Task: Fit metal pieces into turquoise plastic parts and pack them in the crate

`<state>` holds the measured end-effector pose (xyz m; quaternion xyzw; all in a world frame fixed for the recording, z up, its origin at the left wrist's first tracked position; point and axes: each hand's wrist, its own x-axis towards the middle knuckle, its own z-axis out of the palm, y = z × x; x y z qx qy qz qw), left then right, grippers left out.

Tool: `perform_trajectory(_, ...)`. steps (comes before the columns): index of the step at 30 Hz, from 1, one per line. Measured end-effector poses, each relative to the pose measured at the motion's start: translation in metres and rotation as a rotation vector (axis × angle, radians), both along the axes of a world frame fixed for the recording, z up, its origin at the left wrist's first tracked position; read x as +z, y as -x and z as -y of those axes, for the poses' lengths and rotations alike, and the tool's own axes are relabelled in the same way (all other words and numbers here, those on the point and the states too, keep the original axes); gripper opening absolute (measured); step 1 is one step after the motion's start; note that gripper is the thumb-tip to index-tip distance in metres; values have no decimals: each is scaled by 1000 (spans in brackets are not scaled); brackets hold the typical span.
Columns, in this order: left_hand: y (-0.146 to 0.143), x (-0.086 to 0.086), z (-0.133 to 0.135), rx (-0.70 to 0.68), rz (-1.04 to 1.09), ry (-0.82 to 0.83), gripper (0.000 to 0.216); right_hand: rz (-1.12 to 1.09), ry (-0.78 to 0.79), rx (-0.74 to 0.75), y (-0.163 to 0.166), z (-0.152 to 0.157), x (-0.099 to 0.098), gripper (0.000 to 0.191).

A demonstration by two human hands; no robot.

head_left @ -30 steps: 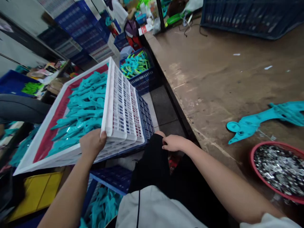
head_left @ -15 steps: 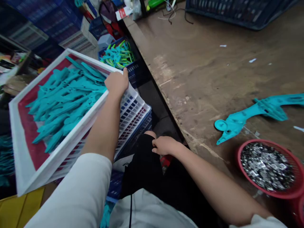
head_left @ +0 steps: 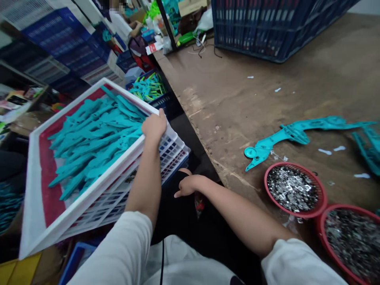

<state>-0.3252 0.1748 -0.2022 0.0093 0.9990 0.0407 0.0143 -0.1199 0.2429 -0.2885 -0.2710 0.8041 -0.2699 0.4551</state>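
My left hand [head_left: 154,126] is closed over the right-hand rim of a white plastic crate [head_left: 114,166], which tilts to one side. Long turquoise plastic parts [head_left: 96,136] lie heaped in it on a dark red lining. Over my dark-clothed lap, close to my knee, my right hand [head_left: 188,185] holds nothing that I can see; its fingers are loosely bent, with one pointing out. On the wooden table [head_left: 225,114] to the right lies an assembled turquoise part [head_left: 285,136] with a round disc at one end.
Two red baskets [head_left: 322,198] of small shiny metal pieces stand on the table's near side. A large dark blue crate [head_left: 249,31] occupies its back. Behind the white crate is a blue bin [head_left: 162,99] of turquoise and green parts. Another person [head_left: 118,23] is in the background.
My view has lifted and turned right, so more of the table and a second red basket show. My left hand still grips the crate. My right hand's fingers have loosened slightly.
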Motion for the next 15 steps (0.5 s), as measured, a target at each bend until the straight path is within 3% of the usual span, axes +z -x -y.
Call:
perform_trajectory(2,-49,-2,5,51,31,35,103,6,-11,62,-9,12,0,66)
perform_trajectory(5,-106,1,9,-48,50,84,93,13,-10,192,-23,30,-3,60)
perform_trajectory(7,-123,5,9,-120,47,111,87,17,-6,249,-30,36,-6,57)
perform_trajectory(10,-124,13,18,-231,91,136,74,6,-24,250,-30,27,-5,55)
perform_trajectory(12,-121,21,45,-355,88,93,65,-25,-39,216,-25,14,-1,51)
perform_trajectory(14,-123,32,96,-424,-16,25,68,-65,-35,176,-19,0,5,47)
perform_trajectory(15,-126,39,130,-387,-112,17,74,-90,-20,149,-17,-5,8,44)
